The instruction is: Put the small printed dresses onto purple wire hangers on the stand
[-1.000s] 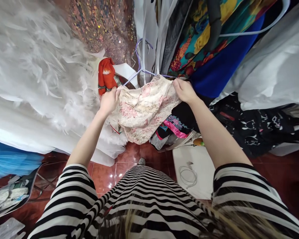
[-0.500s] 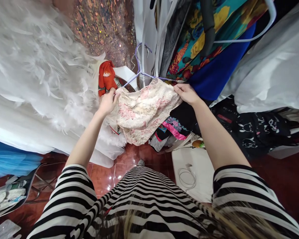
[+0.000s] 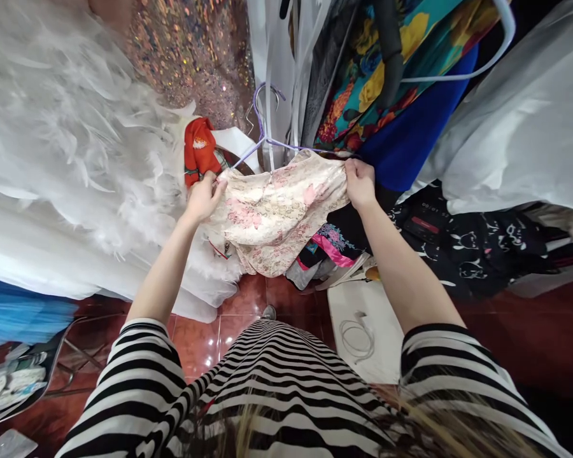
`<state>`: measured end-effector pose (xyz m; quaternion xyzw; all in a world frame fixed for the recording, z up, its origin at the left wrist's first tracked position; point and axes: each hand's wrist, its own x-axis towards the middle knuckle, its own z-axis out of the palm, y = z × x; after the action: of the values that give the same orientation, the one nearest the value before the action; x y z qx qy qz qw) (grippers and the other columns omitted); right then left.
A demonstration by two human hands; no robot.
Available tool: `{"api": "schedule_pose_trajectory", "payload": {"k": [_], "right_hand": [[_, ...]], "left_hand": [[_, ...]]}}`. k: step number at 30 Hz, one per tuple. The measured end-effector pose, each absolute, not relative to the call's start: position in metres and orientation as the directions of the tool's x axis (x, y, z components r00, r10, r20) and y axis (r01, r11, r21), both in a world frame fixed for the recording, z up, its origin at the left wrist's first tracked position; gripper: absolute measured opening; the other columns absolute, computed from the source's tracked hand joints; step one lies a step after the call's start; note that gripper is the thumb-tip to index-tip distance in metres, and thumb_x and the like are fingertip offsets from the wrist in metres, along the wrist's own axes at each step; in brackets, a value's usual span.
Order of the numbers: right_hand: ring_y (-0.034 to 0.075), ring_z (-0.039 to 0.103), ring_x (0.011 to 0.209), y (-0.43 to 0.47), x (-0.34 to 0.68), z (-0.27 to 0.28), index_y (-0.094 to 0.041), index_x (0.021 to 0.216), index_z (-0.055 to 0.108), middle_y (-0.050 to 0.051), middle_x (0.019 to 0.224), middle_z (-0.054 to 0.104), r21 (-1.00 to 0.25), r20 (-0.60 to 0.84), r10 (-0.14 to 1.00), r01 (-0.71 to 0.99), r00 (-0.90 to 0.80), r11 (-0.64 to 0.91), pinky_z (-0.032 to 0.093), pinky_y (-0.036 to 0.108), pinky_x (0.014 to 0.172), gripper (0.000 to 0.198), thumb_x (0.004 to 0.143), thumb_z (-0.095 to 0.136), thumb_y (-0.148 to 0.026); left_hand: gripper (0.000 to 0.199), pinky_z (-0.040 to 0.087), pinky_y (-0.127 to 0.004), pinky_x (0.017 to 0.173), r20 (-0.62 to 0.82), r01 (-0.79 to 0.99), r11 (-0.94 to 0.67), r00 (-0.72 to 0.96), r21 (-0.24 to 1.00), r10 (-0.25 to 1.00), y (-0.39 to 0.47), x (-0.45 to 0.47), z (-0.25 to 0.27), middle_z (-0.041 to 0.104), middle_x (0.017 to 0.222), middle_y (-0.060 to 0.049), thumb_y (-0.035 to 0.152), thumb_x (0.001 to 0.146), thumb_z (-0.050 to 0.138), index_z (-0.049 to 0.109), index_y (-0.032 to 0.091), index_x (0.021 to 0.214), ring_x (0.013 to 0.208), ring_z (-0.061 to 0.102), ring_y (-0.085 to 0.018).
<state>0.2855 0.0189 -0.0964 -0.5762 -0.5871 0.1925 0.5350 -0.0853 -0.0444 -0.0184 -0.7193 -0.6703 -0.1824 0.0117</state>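
Stretched between my hands is a cream garment with pink flowers (image 3: 277, 213), hanging from a thin purple hanger (image 3: 266, 137). My left hand (image 3: 205, 197) pinches its left shoulder edge, close to a red cloth (image 3: 200, 149). At the opposite shoulder, my right hand (image 3: 361, 183) is closed on the fabric near the hanger's right end. Part of the hanger's right arm is hidden by the garment. Behind and below hangs a black garment with pink trim and blue embroidery (image 3: 337, 238).
White feathered clothing (image 3: 100, 127) fills the left. A floral dress (image 3: 363, 83), a blue cloth (image 3: 410, 140) and a white hanger (image 3: 458, 77) are at upper right. Below right, a white surface (image 3: 348, 299) holds a coiled white cable (image 3: 358, 340). The floor (image 3: 198, 334) is red tile.
My right hand has shifted slightly right and turned more upright, drawing the garment's right shoulder outward. The cloth looks more stretched across. My left hand keeps its hold.
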Motion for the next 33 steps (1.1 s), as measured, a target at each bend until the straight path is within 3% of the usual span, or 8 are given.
{"api": "schedule_pose_trajectory", "payload": {"k": [4, 9, 17, 24, 33], "right_hand": [[0.024, 0.061, 0.078, 0.006, 0.284, -0.086, -0.027, 0.065, 0.047, 0.004, 0.065, 0.056, -0.780, 0.408, 0.887, 0.588, 0.217, 0.215, 0.052, 0.041, 0.082, 0.039, 0.095, 0.048, -0.052], [0.023, 0.060, 0.075, 0.001, 0.284, -0.085, -0.027, 0.061, 0.042, 0.002, 0.061, 0.051, -0.800, 0.345, 0.922, 0.568, 0.176, 0.190, 0.051, 0.038, 0.077, 0.043, 0.096, 0.049, -0.050], [0.021, 0.052, 0.069, -0.002, 0.278, -0.078, -0.027, 0.056, 0.033, 0.000, 0.057, 0.041, -0.864, 0.201, 0.951, 0.501, 0.234, 0.060, 0.047, 0.038, 0.072, 0.053, 0.095, 0.054, -0.056], [0.019, 0.044, 0.064, -0.011, 0.271, -0.064, -0.027, 0.054, 0.031, -0.002, 0.055, 0.033, -0.857, 0.136, 0.959, 0.515, 0.248, -0.011, 0.041, 0.035, 0.068, 0.054, 0.098, 0.051, -0.051], [0.021, 0.052, 0.072, -0.005, 0.279, -0.080, -0.027, 0.058, 0.031, 0.000, 0.059, 0.038, -0.830, 0.159, 0.971, 0.556, 0.176, 0.035, 0.043, 0.036, 0.074, 0.053, 0.100, 0.044, -0.057]], "left_hand": [[0.052, 0.049, -0.034, 0.079, 0.244, 0.983, -0.090, 0.048, 0.163, 0.969, -0.045, -0.086, -0.019, 0.071, 0.082, -0.010, 0.064, 0.093, 0.047, 0.060, 0.019, 0.116, 0.090, 0.071, -0.030], [0.047, 0.048, -0.033, 0.077, 0.220, 0.990, -0.081, 0.053, 0.119, 0.974, -0.045, -0.083, -0.015, 0.073, 0.086, -0.011, 0.057, 0.096, 0.044, 0.062, 0.018, 0.113, 0.089, 0.070, -0.029], [0.036, 0.044, -0.032, 0.074, 0.257, 0.973, -0.089, 0.032, 0.211, 0.966, -0.042, -0.084, -0.014, 0.069, 0.076, -0.007, 0.047, 0.101, 0.038, 0.063, 0.025, 0.087, 0.084, 0.067, -0.025], [0.039, 0.040, -0.031, 0.071, 0.290, 0.959, -0.078, -0.004, 0.272, 0.957, -0.043, -0.080, -0.014, 0.062, 0.069, -0.005, 0.049, 0.100, 0.039, 0.057, 0.024, 0.076, 0.080, 0.063, -0.023], [0.040, 0.040, -0.030, 0.073, 0.302, 0.957, -0.059, -0.031, 0.284, 0.953, -0.038, -0.078, -0.018, 0.058, 0.067, -0.005, 0.052, 0.099, 0.040, 0.056, 0.023, 0.076, 0.081, 0.061, -0.021]]}}
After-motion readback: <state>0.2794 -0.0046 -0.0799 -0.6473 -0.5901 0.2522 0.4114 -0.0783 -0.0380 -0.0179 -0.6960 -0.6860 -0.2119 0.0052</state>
